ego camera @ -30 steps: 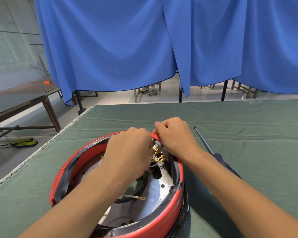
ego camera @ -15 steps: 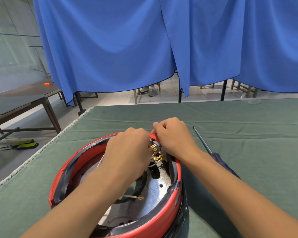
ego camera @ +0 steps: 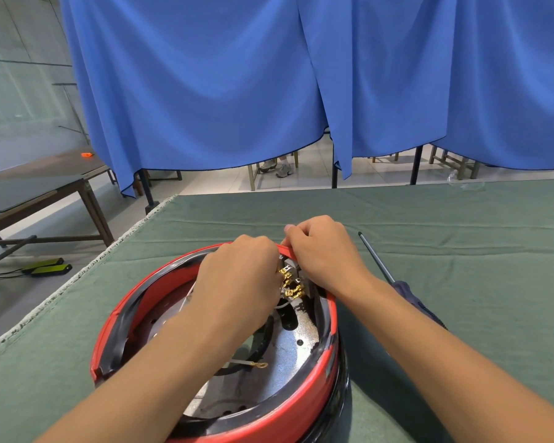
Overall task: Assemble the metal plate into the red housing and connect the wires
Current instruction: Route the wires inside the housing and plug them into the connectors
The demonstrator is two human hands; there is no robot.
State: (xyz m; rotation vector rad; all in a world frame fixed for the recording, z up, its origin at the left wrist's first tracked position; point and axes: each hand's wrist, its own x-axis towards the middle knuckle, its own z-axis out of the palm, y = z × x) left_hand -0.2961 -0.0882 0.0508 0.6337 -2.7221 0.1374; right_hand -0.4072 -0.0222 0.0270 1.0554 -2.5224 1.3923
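The round red housing [ego camera: 314, 401] stands on the green table cloth, open side up, with the shiny metal plate [ego camera: 288, 356] lying inside it. At its far rim sits a cluster of brass wire terminals [ego camera: 290, 284]. My left hand [ego camera: 237, 282] reaches down inside the housing, fingers curled at the terminals; what they pinch is hidden. My right hand [ego camera: 320, 254] grips the far red rim just beside the terminals. A loose wire with a ring terminal [ego camera: 253, 364] lies across the plate.
A screwdriver [ego camera: 394, 282] with a dark handle lies on the cloth right of my right wrist. The table's left edge [ego camera: 77, 279] runs diagonally, with a wooden bench and floor beyond. Blue curtains hang behind the table.
Both hands stay at the far rim by the terminals, with only slight shifts. The housing has not moved.
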